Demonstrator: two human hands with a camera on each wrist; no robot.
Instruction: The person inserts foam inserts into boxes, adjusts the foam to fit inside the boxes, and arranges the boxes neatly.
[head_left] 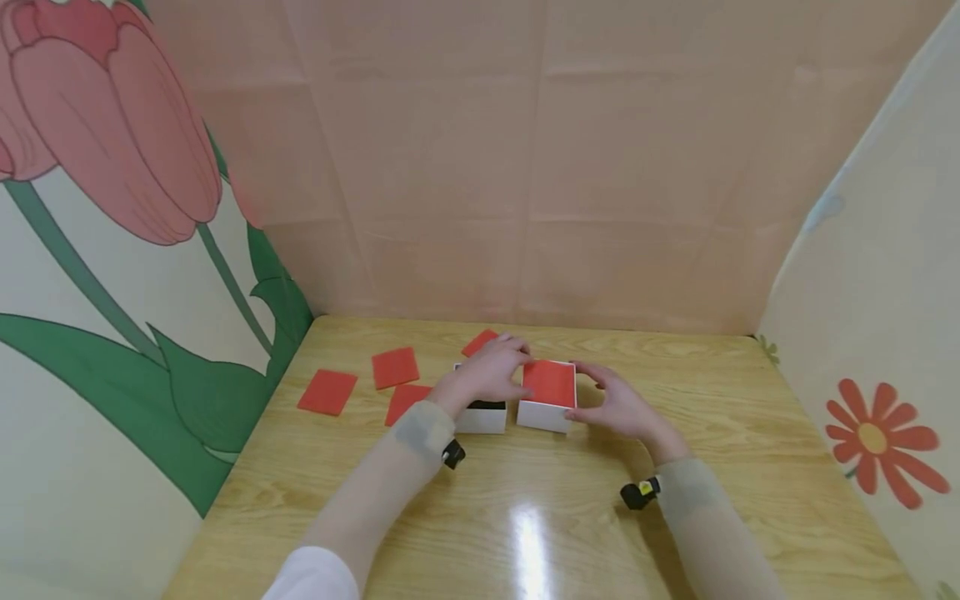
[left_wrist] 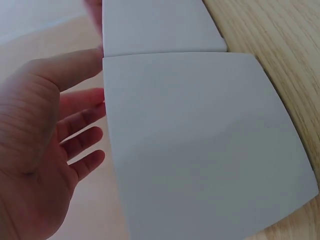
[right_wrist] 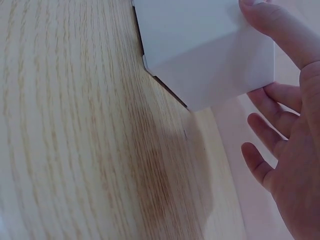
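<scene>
In the head view, a white box [head_left: 543, 417] stands mid-table with a red square [head_left: 551, 383] across its top. My right hand [head_left: 615, 406] grips the right side of this box, thumb at the near corner and index finger further back. To its left is a second white box [head_left: 481, 421] with a dark inside, partly covered by my left hand [head_left: 491, 372]. The left thumb touches or nearly touches the red square's left edge; its fingers are loosely bent. The left wrist view shows these fingers [left_wrist: 85, 142] spread apart behind the white faces.
Several red squares lie on the wooden table [head_left: 600, 542] to the left: one red square [head_left: 327, 392] furthest out, another [head_left: 395, 367] beside it, a third [head_left: 406, 402] partly behind the left arm. One more [head_left: 478, 342] lies behind the left hand. Fabric walls enclose the table.
</scene>
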